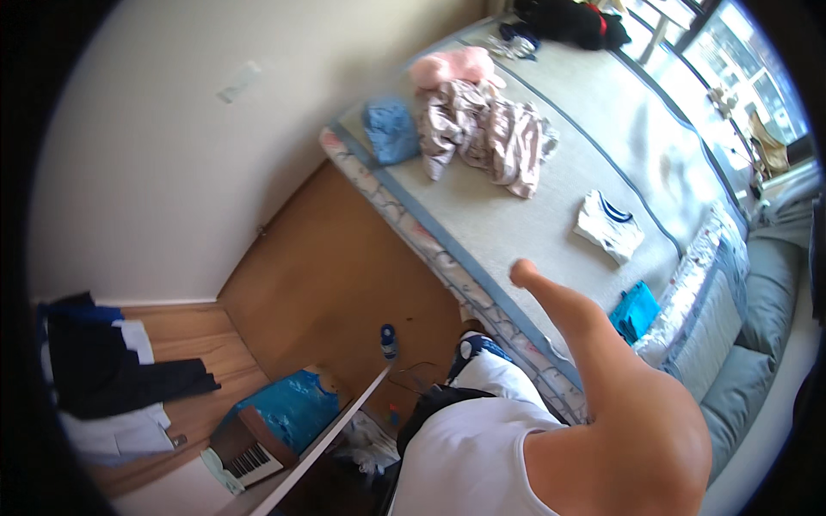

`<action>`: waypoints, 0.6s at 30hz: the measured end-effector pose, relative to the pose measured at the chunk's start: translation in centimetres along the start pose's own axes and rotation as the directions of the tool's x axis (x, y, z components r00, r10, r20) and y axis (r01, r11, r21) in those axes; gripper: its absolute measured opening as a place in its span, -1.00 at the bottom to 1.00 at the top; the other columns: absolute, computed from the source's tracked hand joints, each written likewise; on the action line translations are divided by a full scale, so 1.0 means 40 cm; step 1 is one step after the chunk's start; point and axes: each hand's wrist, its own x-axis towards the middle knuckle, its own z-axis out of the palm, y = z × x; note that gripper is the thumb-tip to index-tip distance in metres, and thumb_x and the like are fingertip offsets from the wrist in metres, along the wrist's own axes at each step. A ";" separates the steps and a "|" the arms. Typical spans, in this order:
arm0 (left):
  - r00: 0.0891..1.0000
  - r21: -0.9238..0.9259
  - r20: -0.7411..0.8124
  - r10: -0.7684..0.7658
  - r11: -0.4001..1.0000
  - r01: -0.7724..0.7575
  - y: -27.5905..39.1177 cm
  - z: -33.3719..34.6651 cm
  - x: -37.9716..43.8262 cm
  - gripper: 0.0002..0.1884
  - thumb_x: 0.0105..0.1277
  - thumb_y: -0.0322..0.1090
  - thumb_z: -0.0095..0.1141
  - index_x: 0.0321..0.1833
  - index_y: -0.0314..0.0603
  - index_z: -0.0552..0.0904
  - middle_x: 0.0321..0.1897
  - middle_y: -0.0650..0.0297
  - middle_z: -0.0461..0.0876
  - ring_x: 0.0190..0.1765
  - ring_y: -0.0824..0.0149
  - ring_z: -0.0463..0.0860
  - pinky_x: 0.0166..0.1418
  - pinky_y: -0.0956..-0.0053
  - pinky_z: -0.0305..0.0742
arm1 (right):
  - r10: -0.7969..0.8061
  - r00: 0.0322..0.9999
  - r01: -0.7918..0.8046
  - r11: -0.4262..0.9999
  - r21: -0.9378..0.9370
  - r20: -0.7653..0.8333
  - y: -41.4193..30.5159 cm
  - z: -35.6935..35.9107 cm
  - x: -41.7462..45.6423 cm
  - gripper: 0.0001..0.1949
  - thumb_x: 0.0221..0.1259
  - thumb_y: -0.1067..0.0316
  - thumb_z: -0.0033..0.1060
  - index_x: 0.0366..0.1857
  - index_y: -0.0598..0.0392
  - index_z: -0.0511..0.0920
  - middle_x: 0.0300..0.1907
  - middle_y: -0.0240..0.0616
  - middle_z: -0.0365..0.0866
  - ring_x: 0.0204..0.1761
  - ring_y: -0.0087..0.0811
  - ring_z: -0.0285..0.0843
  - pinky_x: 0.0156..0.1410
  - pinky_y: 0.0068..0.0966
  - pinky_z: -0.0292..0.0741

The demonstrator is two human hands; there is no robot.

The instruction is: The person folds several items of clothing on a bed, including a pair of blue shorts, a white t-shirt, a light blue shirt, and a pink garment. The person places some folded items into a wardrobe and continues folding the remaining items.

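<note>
My right hand [523, 271] reaches out over the near part of a pale mattress with a blue-grey edge [445, 248]. It looks small and blurred, its fingers cannot be made out, and no item shows in it. My left hand is out of view. To the right of my right hand lies a folded white shirt with a dark neckline [606, 226], and beyond my forearm a folded teal cloth [635, 311]. Farther up the mattress are crumpled pale pink striped garments [481, 132], a blue folded cloth [390, 129] and a pink plush item [452, 67].
A blue-capped bottle [388, 342] stands on the brown floor. Dark and white clothes [116, 380] lie at the lower left, near a blue plastic bag [290, 409] and a keyboard instrument [255, 463]. Grey cushions [768, 316] line the right side. A black plush item [568, 24] lies at the far end.
</note>
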 end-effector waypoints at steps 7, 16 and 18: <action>0.950 0.061 0.178 -0.256 0.967 0.249 0.068 0.057 0.026 -0.46 0.65 0.00 0.11 0.52 -0.17 0.52 0.40 -0.05 0.61 0.33 0.02 0.69 0.36 0.11 0.62 | -0.024 0.994 -0.052 0.759 0.649 0.107 -0.086 -0.092 0.024 -0.78 0.38 0.35 0.29 0.00 0.14 0.76 -0.24 -0.17 0.87 -0.28 -0.37 0.88 -0.23 -0.38 0.82; 0.931 0.118 0.312 -0.191 0.980 0.161 0.275 0.061 0.252 -0.47 0.64 0.00 0.16 0.49 -0.17 0.54 0.33 -0.06 0.68 0.26 0.02 0.76 0.28 0.10 0.70 | 0.163 0.928 -0.373 0.466 0.802 0.336 0.112 -0.024 -0.047 -0.71 0.52 0.17 0.28 0.07 0.16 0.71 -0.17 -0.19 0.84 -0.24 -0.32 0.85 -0.12 -0.24 0.84; 0.946 0.105 0.288 -0.149 0.987 0.123 0.354 0.009 0.321 -0.47 0.63 0.00 0.17 0.48 -0.17 0.55 0.31 -0.06 0.69 0.24 0.02 0.77 0.26 0.10 0.72 | 0.308 0.860 -0.454 0.097 0.886 0.408 0.159 -0.019 -0.057 -0.71 0.51 0.13 0.34 0.09 0.10 0.66 -0.16 -0.22 0.80 -0.17 -0.29 0.85 -0.08 -0.25 0.84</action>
